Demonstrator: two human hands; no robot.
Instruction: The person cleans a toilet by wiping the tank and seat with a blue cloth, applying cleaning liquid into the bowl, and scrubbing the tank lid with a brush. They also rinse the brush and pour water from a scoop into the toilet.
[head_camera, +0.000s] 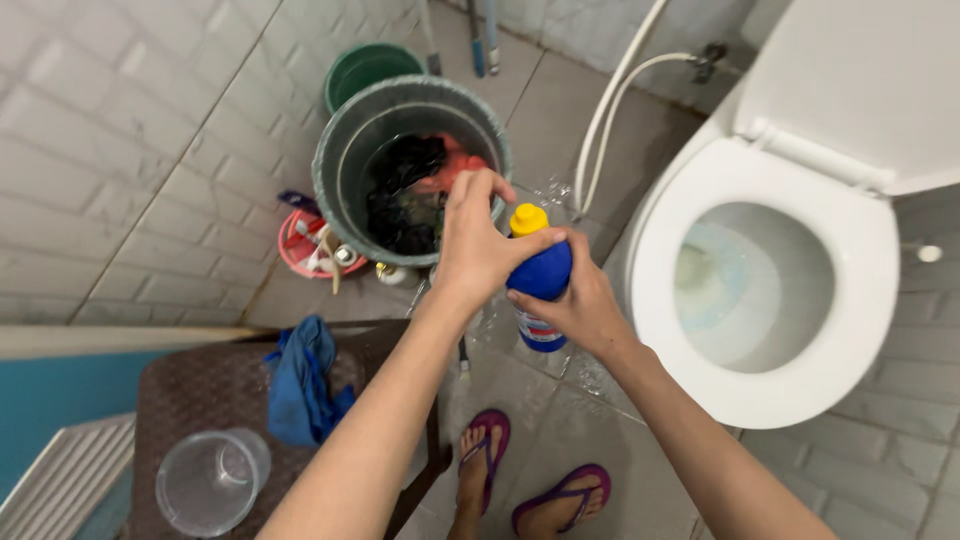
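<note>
A blue bottle (543, 280) with a yellow cap (527, 218) is held upright in front of me, above the wet tiled floor. My right hand (585, 305) wraps around the bottle's body from the right. My left hand (478, 240) reaches over from the left, thumb and fingers at the yellow cap. To the right stands a white toilet (860, 300) with its lid raised and bluish water in the bowl.
A grey bucket (340, 150) holding dark and red cloth stands ahead, a green bucket (350, 70) behind it, a pink basket (295, 245) of small items beside it. A brown stool (200, 390) carries a blue cloth (300, 385) and clear jug (210, 480). My feet wear purple sandals (560, 495).
</note>
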